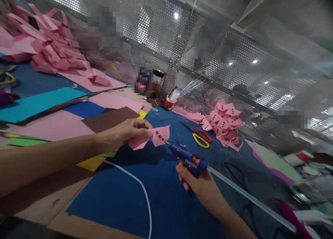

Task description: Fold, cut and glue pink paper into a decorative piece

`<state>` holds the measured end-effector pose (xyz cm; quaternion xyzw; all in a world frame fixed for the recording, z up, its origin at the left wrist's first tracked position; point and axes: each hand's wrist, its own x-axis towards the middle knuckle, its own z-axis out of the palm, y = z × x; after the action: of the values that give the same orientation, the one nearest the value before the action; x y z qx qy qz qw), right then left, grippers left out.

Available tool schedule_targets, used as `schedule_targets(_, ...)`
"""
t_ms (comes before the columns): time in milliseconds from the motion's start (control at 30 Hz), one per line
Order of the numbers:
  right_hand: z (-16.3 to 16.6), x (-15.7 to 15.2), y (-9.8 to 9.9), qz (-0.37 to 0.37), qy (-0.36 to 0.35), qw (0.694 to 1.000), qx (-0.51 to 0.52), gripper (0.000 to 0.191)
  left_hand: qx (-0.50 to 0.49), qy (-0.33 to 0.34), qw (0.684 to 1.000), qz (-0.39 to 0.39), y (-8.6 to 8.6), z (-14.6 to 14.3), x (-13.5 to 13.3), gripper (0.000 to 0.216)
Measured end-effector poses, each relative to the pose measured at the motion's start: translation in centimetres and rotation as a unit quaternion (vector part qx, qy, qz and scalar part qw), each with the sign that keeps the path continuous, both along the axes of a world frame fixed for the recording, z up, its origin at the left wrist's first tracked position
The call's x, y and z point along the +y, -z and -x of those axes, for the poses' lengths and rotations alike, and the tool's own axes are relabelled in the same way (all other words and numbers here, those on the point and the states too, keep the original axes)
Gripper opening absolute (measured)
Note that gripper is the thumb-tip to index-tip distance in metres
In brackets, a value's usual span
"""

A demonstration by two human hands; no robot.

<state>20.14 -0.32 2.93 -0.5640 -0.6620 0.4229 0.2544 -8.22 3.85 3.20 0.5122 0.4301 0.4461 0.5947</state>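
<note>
My left hand pinches a folded piece of pink paper that has a row of small dark squares on one panel. My right hand is wrapped round the handle of a blue hot glue gun, with a small red light showing on it. The gun's nozzle points left and meets or nearly meets the pink paper beside the dark squares; I cannot tell if it touches. A long clear glue stick sticks out from the back of the gun.
Scissors with red and yellow handles lie beyond the gun. Pink pieces with dark squares are heaped behind them, and plain pink strips at far left. A red-and-white cup stands by the mesh wall. A white cable crosses the blue surface.
</note>
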Motion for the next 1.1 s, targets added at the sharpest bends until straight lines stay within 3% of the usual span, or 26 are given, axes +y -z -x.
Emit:
schedule_targets(433,-0.3,0.0,0.0,-0.024,0.008,0.998,0.055,0.048,-0.016,-0.015,1.0,0.019,0.5,-0.2,0.6,0.029)
schedule_targets(700,-0.4,0.7,-0.2,-0.127,0.041,0.99,0.037,0.045,0.076,0.048,0.994,-0.06,0.7,-1.0,0.1,0.028)
schedule_targets(833,-0.8,0.9,-0.5,-0.17,0.066,0.982,0.044,0.042,0.107,0.061,0.99,-0.075,-0.2,-2.7,-0.5,0.027)
schedule_targets(967,-1.0,0.8,-1.2,-0.176,0.058,0.978,0.09,0.041,0.111,0.096,0.987,-0.072,-0.9,-4.5,-1.0,0.027)
schedule_targets(1100,-1.1,0.8,-1.6,-0.162,0.036,0.979,0.116,0.038,0.103,0.119,0.985,-0.069,-0.4,-5.6,-0.8,0.026)
